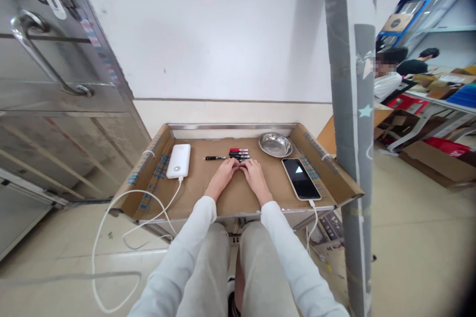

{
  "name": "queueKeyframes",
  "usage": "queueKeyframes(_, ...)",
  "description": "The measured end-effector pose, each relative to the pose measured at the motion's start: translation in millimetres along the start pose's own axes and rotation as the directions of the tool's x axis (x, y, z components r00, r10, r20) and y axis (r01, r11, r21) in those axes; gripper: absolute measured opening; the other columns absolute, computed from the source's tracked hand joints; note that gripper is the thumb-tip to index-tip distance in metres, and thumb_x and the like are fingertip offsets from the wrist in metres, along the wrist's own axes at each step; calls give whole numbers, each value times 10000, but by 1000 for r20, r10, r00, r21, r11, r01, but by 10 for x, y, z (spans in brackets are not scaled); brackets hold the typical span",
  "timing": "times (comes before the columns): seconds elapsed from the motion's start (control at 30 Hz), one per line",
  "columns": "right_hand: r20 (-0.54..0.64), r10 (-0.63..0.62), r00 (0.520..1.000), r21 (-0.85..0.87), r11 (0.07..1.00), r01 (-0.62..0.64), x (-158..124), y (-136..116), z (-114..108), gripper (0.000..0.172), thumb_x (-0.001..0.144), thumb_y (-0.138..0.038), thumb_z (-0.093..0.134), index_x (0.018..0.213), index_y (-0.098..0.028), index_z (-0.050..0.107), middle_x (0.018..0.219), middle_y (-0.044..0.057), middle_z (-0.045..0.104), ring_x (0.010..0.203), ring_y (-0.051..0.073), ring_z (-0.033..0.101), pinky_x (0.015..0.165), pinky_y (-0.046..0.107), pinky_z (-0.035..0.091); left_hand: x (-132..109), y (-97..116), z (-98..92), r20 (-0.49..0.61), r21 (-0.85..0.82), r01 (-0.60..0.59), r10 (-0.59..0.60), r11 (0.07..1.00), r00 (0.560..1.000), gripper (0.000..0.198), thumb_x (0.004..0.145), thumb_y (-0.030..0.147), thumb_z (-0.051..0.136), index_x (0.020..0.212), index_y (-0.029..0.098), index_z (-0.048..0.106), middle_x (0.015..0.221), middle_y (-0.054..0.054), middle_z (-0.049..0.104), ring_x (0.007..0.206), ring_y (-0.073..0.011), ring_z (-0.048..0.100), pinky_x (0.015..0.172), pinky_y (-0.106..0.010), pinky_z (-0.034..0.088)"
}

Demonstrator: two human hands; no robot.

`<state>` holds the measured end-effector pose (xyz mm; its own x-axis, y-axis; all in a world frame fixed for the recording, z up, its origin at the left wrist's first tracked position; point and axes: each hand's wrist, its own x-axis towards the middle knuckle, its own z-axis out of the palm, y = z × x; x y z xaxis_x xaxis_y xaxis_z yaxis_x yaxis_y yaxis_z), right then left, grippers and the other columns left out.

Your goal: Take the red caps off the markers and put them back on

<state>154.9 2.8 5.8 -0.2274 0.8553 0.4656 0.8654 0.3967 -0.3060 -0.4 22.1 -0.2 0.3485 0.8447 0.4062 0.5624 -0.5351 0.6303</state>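
Note:
My left hand point(224, 173) and my right hand point(254, 174) meet over the middle of a cardboard-lined surface, fingers curled and fingertips almost touching. Anything between the fingertips is too small to make out. Just beyond them lie several pens side by side: a red pen point(238, 150) at the back and black pens point(241, 154) nearer to me, partly covered by my fingers. Apart from these, another black pen point(215, 158) lies crosswise just left of the row. A round shiny metal dish point(275, 145) sits behind and right of my right hand.
A white power bank point(179, 161) with a white cable point(130, 191) lies at the left. On the right is a smartphone point(301, 179), plugged into a cable. Cardboard sides point(327, 163) edge the surface. A wrapped grey post point(355, 133) stands at the right; people sit beyond it.

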Motion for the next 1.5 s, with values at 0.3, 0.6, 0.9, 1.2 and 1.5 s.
queueKeyframes(0.3, -186, 135, 973, 43, 991, -129, -24, 54, 4, 289, 949, -277, 364, 999, -205, 639, 938, 80, 583, 867, 201, 516, 810, 325, 388, 26, 86, -37, -5, 244, -147, 153, 958, 988, 344, 899, 170, 424, 1233, 223, 486, 1266, -76, 536, 1228, -189, 440, 1029, -390, 353)
queueKeyframes(0.6, -217, 277, 936, 8, 959, -282, -48, 69, -62, 366, 963, -295, 293, 970, -184, 642, 891, 100, 643, 794, 200, 536, 778, 326, 361, 5, 115, -24, -13, 380, -34, 42, 924, 999, 215, 919, 313, 437, 995, 200, 603, 1003, -67, 604, 989, -201, 539, 903, -371, 391)
queueKeyframes(0.9, -43, -28, 999, 139, 990, 34, -47, -84, -105, 414, 899, -155, 343, 1288, -216, 470, 1176, 76, 615, 1008, 189, 567, 882, 325, 398, -11, 103, -32, -123, 284, -84, 123, 955, 985, 214, 940, 258, 381, 1045, 181, 551, 992, -72, 580, 932, -181, 556, 875, -317, 439)
queueKeyframes(1.2, -75, 38, 996, 44, 998, -35, -8, -30, -42, 473, 844, -88, 344, 1278, -206, 491, 1252, 105, 529, 1131, 220, 471, 945, 380, 395, -138, 117, -30, -407, 558, 365, -137, 745, 903, 213, 920, 214, 381, 982, 129, 566, 967, -137, 568, 923, -272, 516, 829, -411, 440)
queueKeyframes(1.5, -88, 119, 989, -137, 982, -130, 22, 21, 24, 321, 867, -145, 413, 1141, -208, 568, 1101, 110, 516, 995, 228, 462, 857, 346, 381, -116, 61, 4, -416, 536, 375, -150, 756, 897, 227, 898, 90, 318, 971, 120, 531, 1023, -143, 529, 930, -248, 526, 799, -388, 461)
